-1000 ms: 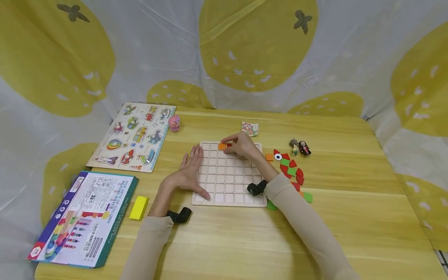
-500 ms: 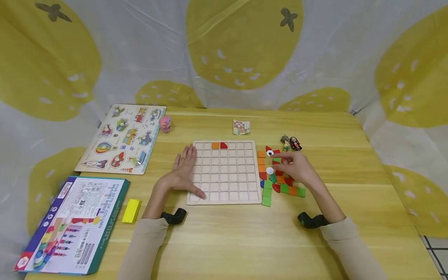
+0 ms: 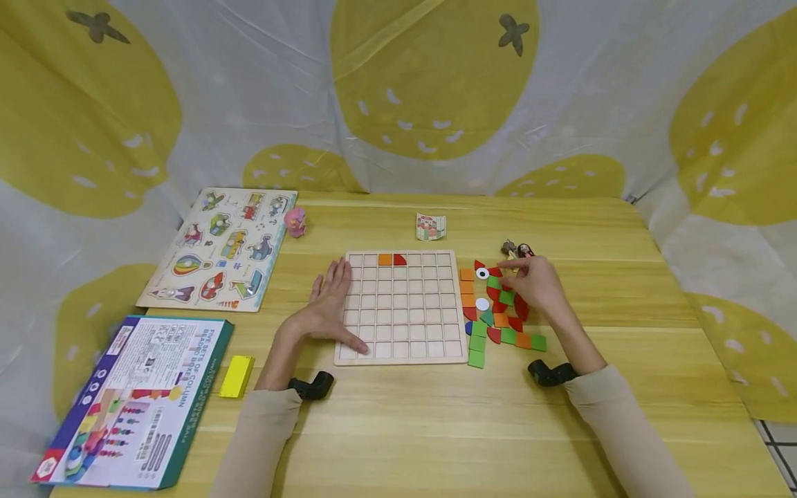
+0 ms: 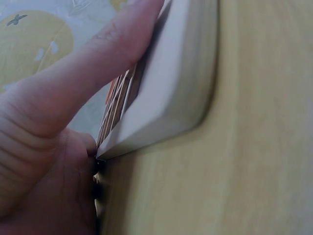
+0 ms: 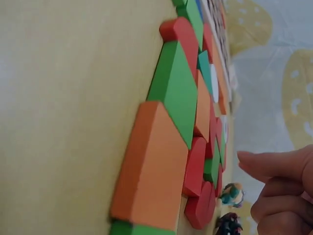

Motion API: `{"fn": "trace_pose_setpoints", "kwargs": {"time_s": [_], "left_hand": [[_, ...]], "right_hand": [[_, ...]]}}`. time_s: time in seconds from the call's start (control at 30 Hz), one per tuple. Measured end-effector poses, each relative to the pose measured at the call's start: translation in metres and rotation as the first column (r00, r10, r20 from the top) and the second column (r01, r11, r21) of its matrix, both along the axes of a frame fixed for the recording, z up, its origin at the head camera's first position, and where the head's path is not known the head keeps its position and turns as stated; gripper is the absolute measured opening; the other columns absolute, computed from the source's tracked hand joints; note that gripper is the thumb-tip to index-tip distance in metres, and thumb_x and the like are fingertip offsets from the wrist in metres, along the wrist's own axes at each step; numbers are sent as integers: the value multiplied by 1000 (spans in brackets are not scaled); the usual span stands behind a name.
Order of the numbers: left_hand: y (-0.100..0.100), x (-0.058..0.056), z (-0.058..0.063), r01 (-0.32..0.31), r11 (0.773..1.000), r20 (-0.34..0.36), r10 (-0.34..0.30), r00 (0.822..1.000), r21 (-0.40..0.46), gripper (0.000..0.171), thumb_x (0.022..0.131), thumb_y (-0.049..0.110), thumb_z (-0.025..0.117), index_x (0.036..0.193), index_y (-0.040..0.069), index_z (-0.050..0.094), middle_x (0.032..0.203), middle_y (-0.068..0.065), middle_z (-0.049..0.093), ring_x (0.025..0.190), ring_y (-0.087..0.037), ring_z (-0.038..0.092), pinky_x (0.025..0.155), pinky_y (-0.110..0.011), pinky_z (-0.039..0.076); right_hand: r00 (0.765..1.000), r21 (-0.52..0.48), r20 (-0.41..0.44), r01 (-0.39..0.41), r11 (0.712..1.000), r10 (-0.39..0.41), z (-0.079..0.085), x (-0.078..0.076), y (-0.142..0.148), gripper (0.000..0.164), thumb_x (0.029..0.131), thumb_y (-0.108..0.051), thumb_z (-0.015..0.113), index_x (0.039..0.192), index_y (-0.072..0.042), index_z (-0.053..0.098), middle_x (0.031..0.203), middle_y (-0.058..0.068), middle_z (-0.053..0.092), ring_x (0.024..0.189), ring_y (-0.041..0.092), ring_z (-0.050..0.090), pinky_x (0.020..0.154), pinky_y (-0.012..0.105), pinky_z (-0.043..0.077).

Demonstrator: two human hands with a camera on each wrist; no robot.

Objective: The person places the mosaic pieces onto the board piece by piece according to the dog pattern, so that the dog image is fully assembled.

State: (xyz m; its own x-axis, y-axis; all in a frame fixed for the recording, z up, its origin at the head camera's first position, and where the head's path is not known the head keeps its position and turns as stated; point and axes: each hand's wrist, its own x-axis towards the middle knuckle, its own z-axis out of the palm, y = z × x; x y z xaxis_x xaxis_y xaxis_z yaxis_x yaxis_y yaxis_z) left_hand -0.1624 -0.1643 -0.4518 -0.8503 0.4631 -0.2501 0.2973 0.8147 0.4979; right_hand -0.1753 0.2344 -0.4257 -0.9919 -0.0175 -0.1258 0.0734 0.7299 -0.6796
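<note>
A pale wooden grid board (image 3: pixel 407 302) lies mid-table. In its top row sit an orange square (image 3: pixel 385 260) and a red quarter-circle piece (image 3: pixel 400 260), side by side. My left hand (image 3: pixel 322 311) rests spread along the board's left edge, the thumb over the lower left corner. Just past the right side of the board, my right hand (image 3: pixel 539 285) hovers over the loose coloured pieces, its index finger and thumb apart near a red piece (image 3: pixel 494 272). Nothing shows between those fingers. Close by are a round black-and-white eye piece (image 3: pixel 482 274) and a green square (image 3: pixel 507 338).
Two small figurines (image 3: pixel 526 250) stand behind the right hand. A small pattern card (image 3: pixel 431 227) lies beyond the board. Leftward are a vehicle puzzle board (image 3: pixel 218 252), a pink toy (image 3: pixel 295 222), a yellow block (image 3: pixel 236 376) and a toy box (image 3: pixel 133 401).
My right hand has left the red piece in the board's top row and moved right to the loose pieces, then slightly farther back. The left hand stays on the board's edge.
</note>
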Motion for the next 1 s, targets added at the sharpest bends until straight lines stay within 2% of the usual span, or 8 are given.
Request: {"fn": "trace_pose_setpoints", "kwargs": {"time_s": [0.23,0.4,0.63,0.77,0.9,1.0], "left_hand": [[0,1,-1,-4,1000,0,4,1000,9,162,46,64,88,151,0,-17,159,-17,-25,148,-36,-20,120,-59,-10],[0,1,-1,-4,1000,-2,4,1000,8,162,46,65,87,150,0,-18,159,-17,-25,148,-36,-21,120,-59,-10],[-1,1,-1,-3,1000,-2,3,1000,6,162,46,64,87,151,0,-18,159,-17,-25,149,-35,-20,120,-58,-11],[-1,0,-2,-6,1000,1,6,1000,6,162,46,64,87,150,0,-18,159,-17,-25,149,-35,-20,119,-59,-11],[-1,-1,-3,-6,1000,2,6,1000,9,162,46,64,87,150,-1,-19,159,-18,-25,148,-36,-20,119,-59,-11],[-1,0,-2,-7,1000,0,7,1000,1,162,46,65,87,150,0,-19,159,-17,-26,149,-34,-21,120,-58,-11]], "right_hand": [[999,113,-3,53,992,-53,-4,-9,-4,22,85,-16,72,106,-8,75,56,2,56,45,13,45,41,22,32],[999,137,4,40,990,-41,-4,-7,-8,19,86,-15,71,103,-7,76,60,11,65,44,14,50,39,23,31],[999,161,20,27,987,-31,-1,-3,-12,18,83,-20,75,94,-6,76,59,7,63,48,15,54,41,24,34],[999,153,19,27,988,-30,-1,-1,-12,20,82,-25,76,86,-5,76,63,11,68,50,16,58,41,26,36],[1000,157,19,18,987,-21,-4,0,-11,26,82,-31,76,80,-6,75,62,8,69,48,16,55,41,26,36],[999,158,33,-8,987,3,-6,1,-9,27,82,-32,75,80,-6,74,59,2,63,48,14,50,42,24,36]]}}
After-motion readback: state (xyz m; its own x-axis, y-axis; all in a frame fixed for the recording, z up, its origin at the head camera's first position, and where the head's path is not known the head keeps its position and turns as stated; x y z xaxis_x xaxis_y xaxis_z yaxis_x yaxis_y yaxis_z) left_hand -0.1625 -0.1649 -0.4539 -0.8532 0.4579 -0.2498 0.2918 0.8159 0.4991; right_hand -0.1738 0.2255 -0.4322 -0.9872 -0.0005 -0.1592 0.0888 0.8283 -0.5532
